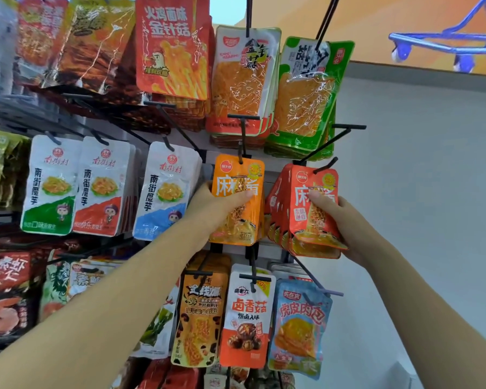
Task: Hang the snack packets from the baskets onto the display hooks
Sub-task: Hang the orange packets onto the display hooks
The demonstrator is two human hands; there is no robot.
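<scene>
My left hand (212, 210) grips an orange snack packet (240, 217) by its left edge, thumb across its front; the packet's top hole sits on a black display hook (243, 136). My right hand (338, 217) holds a fanned stack of several red-orange packets (306, 231), thumb on the front one. The stack's top is on another black hook (324, 165) to the right. No basket is in view.
The rack is crowded with hanging packets: white ones (51, 189) at left, an orange-and-white one (243, 82) and a green one (306, 102) above, and a white-and-orange one (249, 318) and a blue one (299, 329) below. A grey wall (421, 192) lies right. A blue cart (446, 43) shows upper right.
</scene>
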